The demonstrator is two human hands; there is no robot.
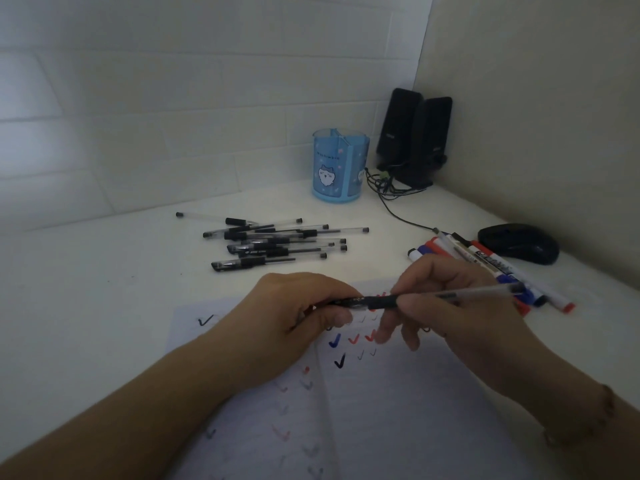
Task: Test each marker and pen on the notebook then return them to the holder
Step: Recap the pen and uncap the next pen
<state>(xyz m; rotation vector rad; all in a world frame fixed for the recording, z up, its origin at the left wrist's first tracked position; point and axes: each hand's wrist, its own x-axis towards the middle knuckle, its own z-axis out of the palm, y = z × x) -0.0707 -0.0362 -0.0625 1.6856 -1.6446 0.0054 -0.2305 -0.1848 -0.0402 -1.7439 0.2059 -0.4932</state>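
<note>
Both hands over the open notebook (381, 393), sharing one black pen (415, 299) held level above the ticked page: left hand (294, 317) pinching the capped end with curled fingers, right hand (446, 299) gripping the barrel at its dark grip section. Farther back on the white desk (104, 289), a pile of black pens (277, 242), well short of the blue holder (339, 168). To the right, a cluster of markers (491, 268), just beside a black mouse (519, 242).
</note>
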